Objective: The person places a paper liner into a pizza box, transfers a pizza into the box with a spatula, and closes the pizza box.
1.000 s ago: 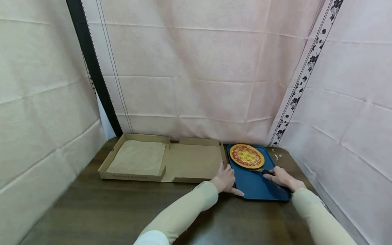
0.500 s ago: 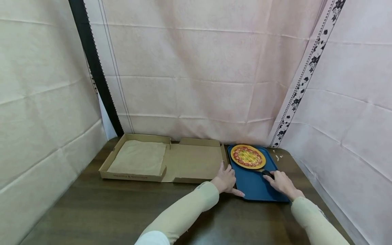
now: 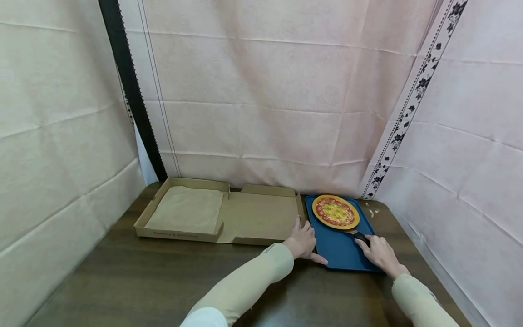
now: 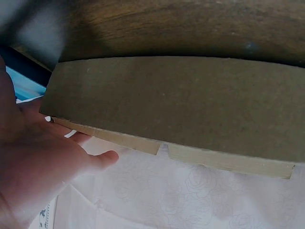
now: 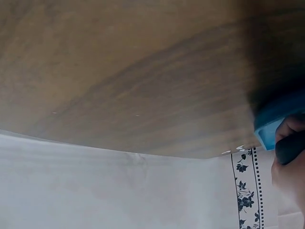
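Observation:
A pizza [image 3: 336, 212] with a yellow and red topping lies toward the back of a blue tray [image 3: 336, 250]. My right hand [image 3: 381, 254] grips the black handle of a spatula [image 3: 361, 237], whose metal blade runs under the pizza's near edge and is mostly hidden. In the right wrist view, fingers wrap round that dark handle [image 5: 290, 149]. Spread fingers of my left hand [image 3: 301, 240] lie between the tray and an open cardboard pizza box [image 3: 261, 213], the thumb at the tray's near left corner. The left wrist view shows this palm [image 4: 43, 167] beside the box's side wall [image 4: 171, 105].
The box's left half holds a sheet of brown paper [image 3: 188, 209]; its lid half lies toward the tray. Small white scraps [image 3: 372, 212] lie on the dark wooden table [image 3: 147, 281] behind the tray's right side. Pale cloth hangs [image 3: 261, 91] enclose the table.
The pizza has shifted a little right and nearer on the tray. The right hand and spatula have come slightly nearer with it. The left hand stays in place; the head view has turned slightly.

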Demonstrator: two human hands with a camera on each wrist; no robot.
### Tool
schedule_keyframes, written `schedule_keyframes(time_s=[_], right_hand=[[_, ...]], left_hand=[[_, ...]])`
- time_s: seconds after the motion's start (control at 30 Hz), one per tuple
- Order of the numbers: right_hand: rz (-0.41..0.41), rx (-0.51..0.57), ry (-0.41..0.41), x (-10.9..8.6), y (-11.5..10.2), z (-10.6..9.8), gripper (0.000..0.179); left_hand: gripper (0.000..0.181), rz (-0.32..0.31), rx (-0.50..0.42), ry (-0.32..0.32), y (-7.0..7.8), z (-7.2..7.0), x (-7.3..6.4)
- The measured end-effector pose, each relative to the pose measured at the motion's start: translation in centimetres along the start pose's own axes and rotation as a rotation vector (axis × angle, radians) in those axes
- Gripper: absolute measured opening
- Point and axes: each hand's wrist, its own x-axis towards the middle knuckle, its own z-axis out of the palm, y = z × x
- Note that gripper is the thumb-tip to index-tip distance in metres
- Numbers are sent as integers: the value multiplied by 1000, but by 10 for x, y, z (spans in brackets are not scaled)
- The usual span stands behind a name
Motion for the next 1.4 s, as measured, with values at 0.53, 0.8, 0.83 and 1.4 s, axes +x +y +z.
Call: schedule_keyframes(time_s=[0.53, 0.8, 0.83, 1.4], right_hand=[[-57, 25, 44, -6, -4, -5, 32], [-65, 35, 34, -3, -13, -11, 32], [-66, 33, 32, -3, -14, -10, 32], [-51, 16, 22, -7, -13, -16, 41]], left_hand=[[88, 3, -24, -3, -2, 2, -2], [94, 14, -23, -2, -2, 4, 0], [95, 18, -17, 3, -3, 5, 1], [87, 125, -160, 423, -49, 17, -38]])
